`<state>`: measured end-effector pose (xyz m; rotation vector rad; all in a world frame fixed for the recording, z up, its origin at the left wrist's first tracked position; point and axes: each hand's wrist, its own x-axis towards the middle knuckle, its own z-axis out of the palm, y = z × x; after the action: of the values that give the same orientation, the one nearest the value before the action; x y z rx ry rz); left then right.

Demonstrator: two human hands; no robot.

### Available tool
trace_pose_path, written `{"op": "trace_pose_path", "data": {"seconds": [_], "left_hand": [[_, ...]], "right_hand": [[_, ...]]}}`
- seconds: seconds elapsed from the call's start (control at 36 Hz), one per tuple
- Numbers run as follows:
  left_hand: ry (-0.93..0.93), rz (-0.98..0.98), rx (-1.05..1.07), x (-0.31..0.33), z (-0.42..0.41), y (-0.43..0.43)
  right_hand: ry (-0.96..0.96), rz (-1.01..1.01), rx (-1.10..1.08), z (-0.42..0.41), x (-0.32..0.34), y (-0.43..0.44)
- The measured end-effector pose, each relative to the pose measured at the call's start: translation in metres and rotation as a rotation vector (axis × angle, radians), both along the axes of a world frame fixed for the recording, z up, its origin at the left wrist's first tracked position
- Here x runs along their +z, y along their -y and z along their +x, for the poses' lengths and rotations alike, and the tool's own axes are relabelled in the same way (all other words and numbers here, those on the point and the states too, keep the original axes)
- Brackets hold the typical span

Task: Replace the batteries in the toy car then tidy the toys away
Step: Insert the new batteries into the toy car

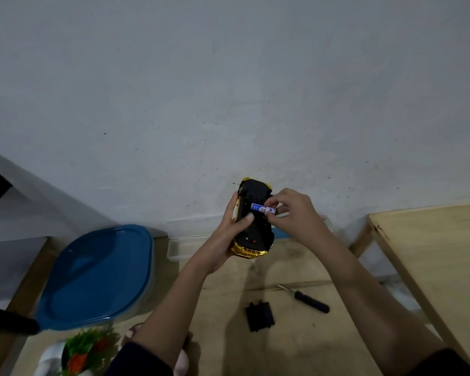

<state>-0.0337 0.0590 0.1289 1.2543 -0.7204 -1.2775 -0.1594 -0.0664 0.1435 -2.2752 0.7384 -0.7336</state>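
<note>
Toy car (pixel 255 232) is held up in the air in front of the wall (pixel 228 77), turned over so its black underside faces the camera. The left hand (pixel 228 229) grips it from the left side, fingers curled round the body and thumb pressed flat on the underside. The right hand (pixel 296 213) comes in from the right and pinches a blue and white battery (pixel 262 208) between thumb and fingertips. The battery lies across the width of the car, on the half farther from the person. The car's long axis runs away from the person toward the wall, its gold end nearest the wrists.

Below the hands, on the wooden floor (pixel 228 335), lie a black battery cover (pixel 259 316) and, just right of it, a black-handled screwdriver (pixel 307 299). A clear tub (pixel 179 248) shows behind the left wrist; its contents cannot be made out. To the left stands a container with a blue lid (pixel 98 275) shut on it, hiding what is inside. A green plant in a white pot (pixel 84 346) sits at the lower left, and a wooden desk (pixel 432 253) stands to the right
</note>
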Motion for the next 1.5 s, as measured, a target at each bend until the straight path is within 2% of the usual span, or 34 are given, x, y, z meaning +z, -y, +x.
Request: {"op": "trace_pose_path", "data": {"seconds": [0.14, 0.56, 0.64, 0.78, 0.97, 1.14, 1.36, 1.5], "left_hand": [[0.149, -0.034, -0.011, -0.001, 0.004, -0.005], [0.143, -0.237, 0.123, 0.000, -0.018, -0.001], [0.162, -0.252, 0.108, 0.002, -0.017, 0.000], [0.160, -0.233, 0.115, 0.002, -0.015, -0.002], [0.163, -0.238, 0.098, 0.001, -0.014, -0.001], [0.209, -0.256, 0.056, 0.001, -0.017, 0.001], [0.377, -0.197, -0.152, 0.001, -0.006, 0.001], [0.376, -0.143, -0.112, -0.007, -0.001, -0.004]], "right_hand": [[-0.049, -0.034, 0.036, 0.004, 0.005, -0.005], [0.051, -0.174, -0.069, 0.016, 0.014, -0.014], [0.130, -0.114, -0.084, 0.017, 0.014, -0.014], [0.341, 0.153, -0.179, 0.013, 0.018, -0.018], [0.369, 0.087, -0.244, 0.004, 0.011, -0.020], [0.512, 0.280, -0.182, -0.002, 0.006, -0.020], [0.469, 0.186, -0.201, 0.001, -0.001, -0.019], [0.383, 0.116, -0.226, 0.008, -0.013, -0.022]]}}
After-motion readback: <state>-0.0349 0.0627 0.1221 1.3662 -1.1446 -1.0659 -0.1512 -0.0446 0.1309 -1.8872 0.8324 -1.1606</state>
